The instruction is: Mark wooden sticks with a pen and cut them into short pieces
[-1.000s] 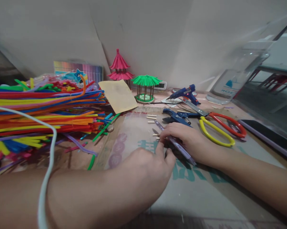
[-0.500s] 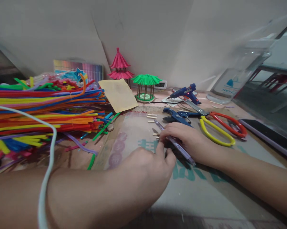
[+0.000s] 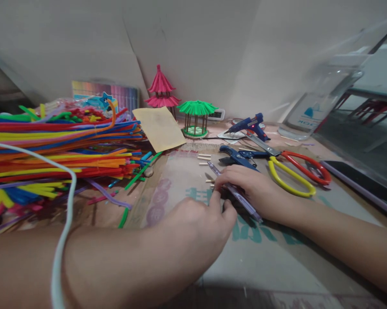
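Observation:
My right hand (image 3: 254,189) rests on the cardboard sheet (image 3: 277,253) and grips a clear purple pen (image 3: 235,193), whose tip points up and left near several short wooden sticks (image 3: 204,158). My left hand (image 3: 196,223) lies close in front of it, fingers curled, with the index finger and thumb pinched at a small piece beside the pen that I cannot make out. Both hands nearly touch.
A big heap of coloured pipe cleaners (image 3: 61,150) fills the left. Blue pliers (image 3: 237,156), red-and-yellow scissors (image 3: 293,169) and a blue glue gun (image 3: 249,125) lie behind my right hand. Pink (image 3: 162,91) and green (image 3: 196,116) model pavilions stand by the wall. A white cable (image 3: 63,223) crosses my left forearm.
Almost nothing moved. Both hands keep their grip and place; the view shifted very slightly.

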Available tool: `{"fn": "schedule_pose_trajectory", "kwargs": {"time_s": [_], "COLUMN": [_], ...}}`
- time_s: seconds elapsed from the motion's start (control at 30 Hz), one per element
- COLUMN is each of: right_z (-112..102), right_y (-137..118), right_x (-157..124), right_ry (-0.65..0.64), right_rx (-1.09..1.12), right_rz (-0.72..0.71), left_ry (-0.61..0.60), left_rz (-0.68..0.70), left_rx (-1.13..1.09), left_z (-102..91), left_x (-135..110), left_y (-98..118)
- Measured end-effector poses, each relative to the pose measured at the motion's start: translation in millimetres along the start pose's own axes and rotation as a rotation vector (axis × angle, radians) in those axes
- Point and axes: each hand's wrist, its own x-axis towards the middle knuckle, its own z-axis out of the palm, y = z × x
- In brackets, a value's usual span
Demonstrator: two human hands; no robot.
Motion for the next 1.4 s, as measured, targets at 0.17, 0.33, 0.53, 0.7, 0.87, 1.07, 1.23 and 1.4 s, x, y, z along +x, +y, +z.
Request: {"fn": "schedule_pose_trajectory", "kwargs": {"time_s": [0.17,0.33,0.53,0.7,0.87,1.07,1.23,1.4], "right_z": [2.3,6.2,7.4,-1.3,-19.7,-8.1,-1.1,-5.4], "right_y": [4.6,9.0,8.0,-2.0,-13.2,-10.4,-8.8,-9.7], "right_x": [-1.0,-1.0,1.5,1.8,-6.9,-8.3,-3.7,-6.4], "right_ry": [0.008,0.055,0.064,0.155,0.375,0.324,0.329,0.364], "right_rx": [-0.007,-0.045,-0.039,-0.046,0.059,0.303,0.195,0.115], "right_rz": [-0.023,-0.059,-0.078,-0.069,0.181,0.359,0.378,0.367], "left_ry": [-0.003,-0.051,-0.146,-0.134,-0.091,-0.045,-0.033,-0.035], "left_rz": [-0.001,-0.114,-0.091,-0.165,-0.110,-0.118,-0.131,-0.109], "left_rx": [-0.035,-0.045,-0.167,-0.233,-0.302,-0.336,-0.326,-0.326], "left_z": [-4.7,-16.2,-15.3,-11.7,-11.6,1.4,7.1,1.1], "left_x": [3.4,12.8,11.3,14.9,14.0,16.1,15.9,12.5], "left_y": [-1.0,-3.3,-4.6,-4.1,-13.0,-13.7,-7.5,-9.5]}}
